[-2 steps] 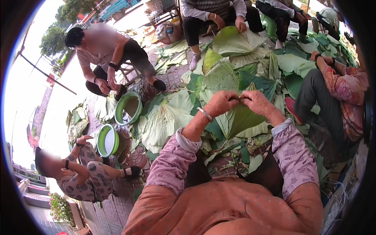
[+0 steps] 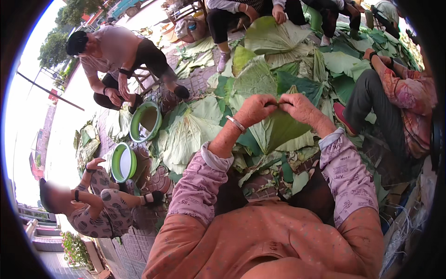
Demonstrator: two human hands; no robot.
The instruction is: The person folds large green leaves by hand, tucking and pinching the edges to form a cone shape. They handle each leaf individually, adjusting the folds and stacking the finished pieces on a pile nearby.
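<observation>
A large folded green lotus leaf hangs below my two hands, its pale ribs fanning downward. My left hand, with a silver bangle at the wrist, pinches its upper edge. Close beside it, my right hand pinches the same edge, thumbs and fingertips nearly touching. Whatever lies right between the fingertips is too small to make out. Behind and left of the hands spreads another pale lotus leaf, and a wide pale green leaf lies on the paving farther left.
Two green basins stand at the left, near two seated people. More people sit at the far side and right, among heaped lotus leaves. Leaf scraps litter the ground before me. White plastic strands lie at the lower right.
The surroundings have shifted slightly up and left in the picture. Both my hands also appear a little higher, with their pinch on the lotus leaf kept.
</observation>
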